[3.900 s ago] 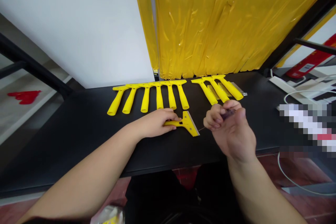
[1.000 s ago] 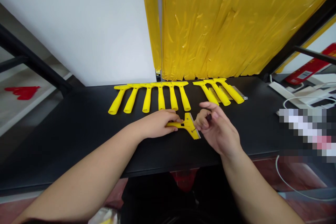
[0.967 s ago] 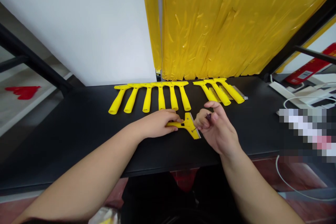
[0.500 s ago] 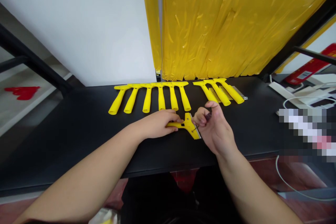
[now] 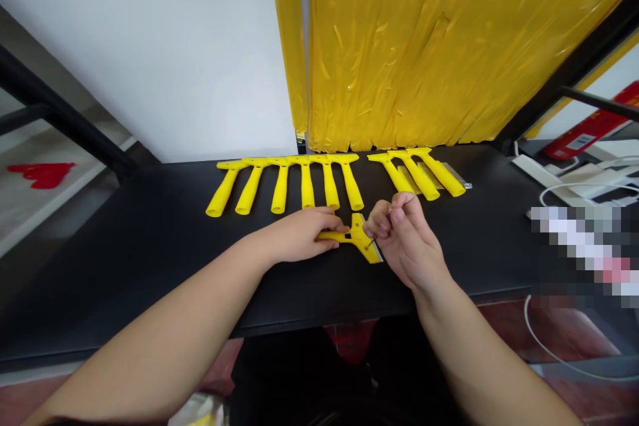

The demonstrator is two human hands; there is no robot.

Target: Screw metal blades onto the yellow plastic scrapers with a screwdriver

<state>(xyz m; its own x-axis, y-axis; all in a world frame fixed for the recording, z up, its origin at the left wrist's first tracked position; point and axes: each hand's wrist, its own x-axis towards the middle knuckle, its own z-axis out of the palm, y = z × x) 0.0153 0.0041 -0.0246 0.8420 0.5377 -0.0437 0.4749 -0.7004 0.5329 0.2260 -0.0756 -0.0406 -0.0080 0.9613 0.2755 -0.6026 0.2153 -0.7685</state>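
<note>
A yellow scraper (image 5: 360, 237) with a metal blade along its head lies on the black table. My left hand (image 5: 309, 234) is closed around its handle and presses it to the tabletop. My right hand (image 5: 407, 233) is closed on a screwdriver, whose thin shaft (image 5: 371, 243) slants down to a screw in the near half of the scraper's head. Its grip is hidden in my fingers. Behind my hands, several yellow scraper handles (image 5: 279, 190) stand out in a row, and three more (image 5: 422, 176) lie to the right.
A flat clear-and-yellow packet (image 5: 455, 176) lies under the right group. White boxes and cables (image 5: 574, 190) crowd the table's right end, near a red package (image 5: 592, 126). Yellow plastic sheeting (image 5: 399, 46) and a white panel (image 5: 174, 46) rise behind. Black frame bars (image 5: 90, 126) stand at the sides.
My right thumb has come down against the fingers, covering the screwdriver's grip that showed before. My left hand and the scraper have stayed in place.
</note>
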